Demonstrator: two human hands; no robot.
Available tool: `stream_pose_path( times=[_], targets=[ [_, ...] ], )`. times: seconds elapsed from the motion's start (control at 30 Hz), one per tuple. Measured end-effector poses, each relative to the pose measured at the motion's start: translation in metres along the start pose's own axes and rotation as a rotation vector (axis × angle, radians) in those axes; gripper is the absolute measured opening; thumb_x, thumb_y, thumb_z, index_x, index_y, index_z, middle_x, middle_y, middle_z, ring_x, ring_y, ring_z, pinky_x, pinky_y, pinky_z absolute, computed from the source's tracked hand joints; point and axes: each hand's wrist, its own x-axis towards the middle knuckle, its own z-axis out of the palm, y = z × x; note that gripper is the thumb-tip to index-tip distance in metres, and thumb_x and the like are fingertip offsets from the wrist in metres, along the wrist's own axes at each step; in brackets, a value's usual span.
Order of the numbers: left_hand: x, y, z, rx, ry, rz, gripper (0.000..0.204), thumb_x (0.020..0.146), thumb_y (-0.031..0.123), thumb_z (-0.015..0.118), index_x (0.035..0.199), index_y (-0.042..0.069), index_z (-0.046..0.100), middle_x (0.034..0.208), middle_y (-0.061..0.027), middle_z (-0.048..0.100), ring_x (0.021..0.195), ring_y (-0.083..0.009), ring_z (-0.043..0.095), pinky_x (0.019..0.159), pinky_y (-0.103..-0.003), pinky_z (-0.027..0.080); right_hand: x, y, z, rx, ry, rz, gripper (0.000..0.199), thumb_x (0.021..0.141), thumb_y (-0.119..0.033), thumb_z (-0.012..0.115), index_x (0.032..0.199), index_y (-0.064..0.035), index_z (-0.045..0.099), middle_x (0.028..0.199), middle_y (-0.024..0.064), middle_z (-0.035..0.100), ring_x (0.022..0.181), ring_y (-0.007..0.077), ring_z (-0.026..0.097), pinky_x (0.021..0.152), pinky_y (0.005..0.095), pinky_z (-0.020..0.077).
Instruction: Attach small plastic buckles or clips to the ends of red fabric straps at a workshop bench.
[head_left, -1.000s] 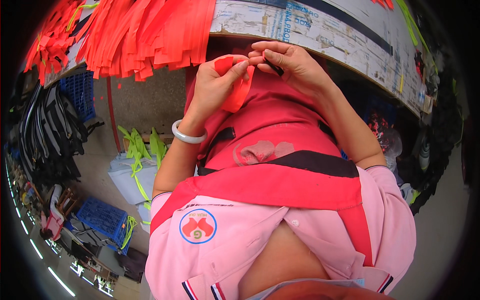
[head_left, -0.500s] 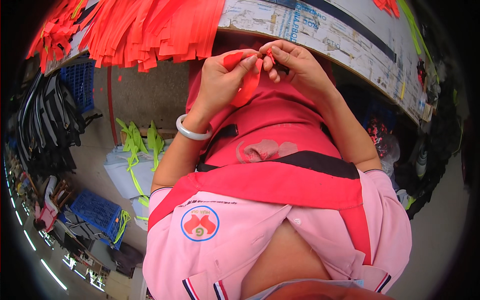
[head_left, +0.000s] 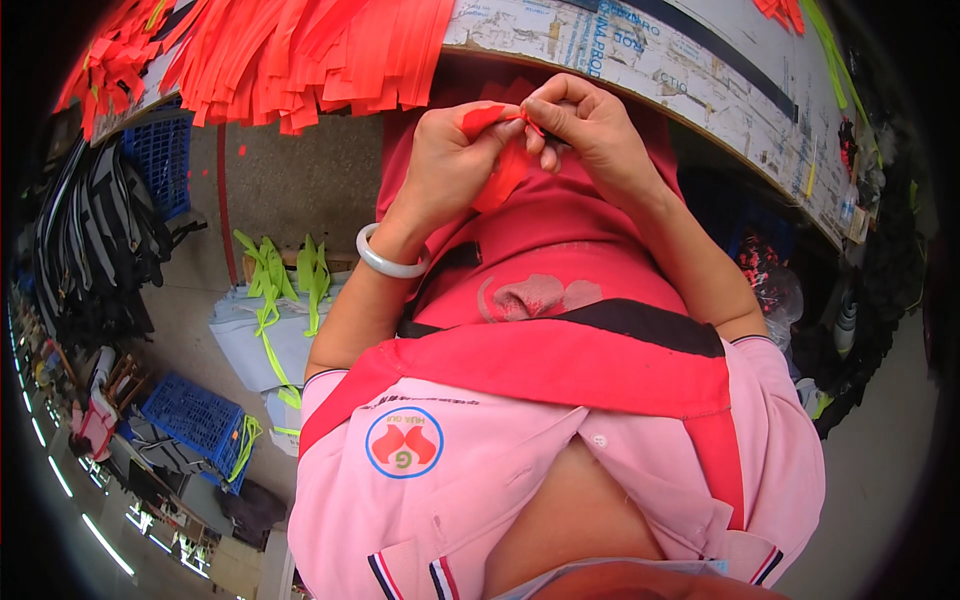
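Observation:
My left hand (head_left: 452,158) is closed on a strip of orange-red fabric (head_left: 503,180), which hangs below the fingers and also pokes out above the thumb. A white bangle (head_left: 390,260) circles the left wrist. Beside it, my right hand (head_left: 590,128) pinches the strip's other part, a small bit showing between thumb and forefinger. The fingertips of both hands almost meet in front of the red apron (head_left: 560,235). Many more orange-red strips (head_left: 330,55) lie in a thick bundle on the table, their ends hanging over its edge at the far left.
The worn, paper-covered table (head_left: 640,60) runs along the far side. Blue crates (head_left: 195,415) and yellow-green straps (head_left: 265,280) on pale sheets are to the left. Black and grey straps (head_left: 95,240) hang there too. A person (head_left: 95,425) is farther off at left.
Both hands stay close together on the strip. The right fingers have turned and curled in more, and less of the strip shows in them. The view has shifted slightly.

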Motion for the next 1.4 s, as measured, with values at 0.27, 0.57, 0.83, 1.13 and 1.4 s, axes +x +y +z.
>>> stream_pose_path(
  times=[0.27, 0.57, 0.83, 1.13, 1.4],
  targets=[
    [-0.002, -0.004, -0.001, 0.151, 0.036, 0.046, 0.013, 0.086, 0.002, 0.061, 0.095, -0.001, 0.069, 0.078, -0.0061, 0.069, 0.069, -0.0079, 0.061, 0.064, -0.022, 0.049, 0.002, -0.006, -0.008, 0.036, -0.083, 0.207, 0.023, 0.091, -0.024, 0.064, 0.090, -0.0032, 0.056, 0.072, 0.0045, 0.063, 0.053, 0.0059, 0.055, 0.049, 0.0172, 0.0435],
    [0.002, 0.000, -0.010, -0.039, 0.068, 0.002, 0.016, 0.091, 0.010, 0.062, 0.101, 0.000, 0.069, 0.075, -0.0007, 0.066, 0.056, -0.0024, 0.049, 0.049, -0.017, 0.037, 0.007, 0.001, -0.019, -0.344, 0.137, -0.044, 0.021, 0.087, -0.025, 0.068, 0.094, -0.0049, 0.065, 0.079, -0.0002, 0.064, 0.066, 0.0042, 0.054, 0.059, 0.0198, 0.0436],
    [0.004, 0.008, -0.017, -0.135, 0.010, -0.107, 0.018, 0.092, 0.012, 0.059, 0.102, -0.001, 0.066, 0.073, -0.0025, 0.065, 0.054, -0.0054, 0.047, 0.048, -0.019, 0.034, 0.003, -0.004, -0.009, 0.092, 0.031, -0.027, 0.018, 0.091, -0.020, 0.064, 0.096, -0.0019, 0.064, 0.078, 0.0003, 0.063, 0.066, 0.0041, 0.056, 0.059, 0.0178, 0.0457],
    [0.001, 0.003, -0.028, -0.381, -0.115, -0.256, 0.019, 0.091, 0.015, 0.059, 0.101, 0.000, 0.063, 0.075, -0.0022, 0.062, 0.056, -0.0057, 0.048, 0.048, -0.019, 0.033, -0.013, -0.028, 0.010, -0.109, -0.075, 0.003, 0.018, 0.090, -0.015, 0.063, 0.095, 0.0027, 0.063, 0.081, 0.0070, 0.065, 0.070, 0.0102, 0.064, 0.065, 0.0230, 0.0546],
    [-0.002, 0.009, -0.031, -0.286, -0.118, -0.227, 0.020, 0.091, 0.015, 0.059, 0.101, -0.001, 0.063, 0.072, -0.0019, 0.061, 0.053, -0.0068, 0.049, 0.046, -0.019, 0.034, -0.014, -0.026, 0.013, -0.126, -0.059, -0.015, 0.018, 0.090, -0.015, 0.064, 0.093, 0.0028, 0.062, 0.081, 0.0075, 0.066, 0.069, 0.0103, 0.064, 0.064, 0.0226, 0.0545]
  ],
)
